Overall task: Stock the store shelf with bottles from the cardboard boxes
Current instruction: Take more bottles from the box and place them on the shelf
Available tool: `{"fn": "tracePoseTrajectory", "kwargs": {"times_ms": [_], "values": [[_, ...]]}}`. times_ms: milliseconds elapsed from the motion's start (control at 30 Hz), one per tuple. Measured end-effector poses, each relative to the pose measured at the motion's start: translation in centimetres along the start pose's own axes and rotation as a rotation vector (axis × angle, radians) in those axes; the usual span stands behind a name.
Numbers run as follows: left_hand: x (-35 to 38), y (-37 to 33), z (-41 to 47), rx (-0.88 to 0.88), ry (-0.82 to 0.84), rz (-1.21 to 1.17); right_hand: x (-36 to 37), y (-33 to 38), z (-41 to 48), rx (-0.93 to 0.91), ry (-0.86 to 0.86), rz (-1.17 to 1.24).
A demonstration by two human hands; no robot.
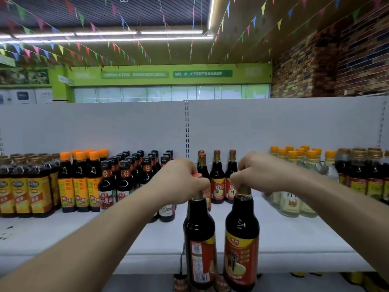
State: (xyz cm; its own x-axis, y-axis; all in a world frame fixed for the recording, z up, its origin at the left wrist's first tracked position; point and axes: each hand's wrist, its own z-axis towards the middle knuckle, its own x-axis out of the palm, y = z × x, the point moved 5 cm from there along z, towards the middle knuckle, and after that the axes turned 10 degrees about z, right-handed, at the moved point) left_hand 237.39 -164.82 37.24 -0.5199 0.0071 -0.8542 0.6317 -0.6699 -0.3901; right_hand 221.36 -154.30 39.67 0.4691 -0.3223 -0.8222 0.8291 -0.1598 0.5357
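Two tall dark glass sauce bottles with red-and-yellow labels, the left bottle [199,234] and the right bottle [242,232], hang upright side by side, close but not touching. They are in front of the white metal shelf [299,239], with their bases lower than its front lip. We see the left hand [181,182] curled round the left bottle's cap and the right hand [259,173] gripping the right bottle's neck top. On the shelf behind, matching brown-capped bottles [216,182] stand by the back panel. To their left we note black-capped dark bottles [126,175], then orange-capped dark bottles [80,182] — to their right, clear orange-capped bottles [294,186].
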Motion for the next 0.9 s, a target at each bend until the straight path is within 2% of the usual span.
{"fn": "tracePoseTrajectory", "kwargs": {"times_ms": [500, 900], "values": [[1.5, -1.6, 8.9, -0.027, -0.014, 0.063, -1.6, -4.8, 8.5, 0.039, -0.024, -0.01], [5.8, -0.3, 13.5, -0.077, 0.065, 0.048, 0.3, -8.9, 13.3, 0.1, 0.018, -0.027]]}}
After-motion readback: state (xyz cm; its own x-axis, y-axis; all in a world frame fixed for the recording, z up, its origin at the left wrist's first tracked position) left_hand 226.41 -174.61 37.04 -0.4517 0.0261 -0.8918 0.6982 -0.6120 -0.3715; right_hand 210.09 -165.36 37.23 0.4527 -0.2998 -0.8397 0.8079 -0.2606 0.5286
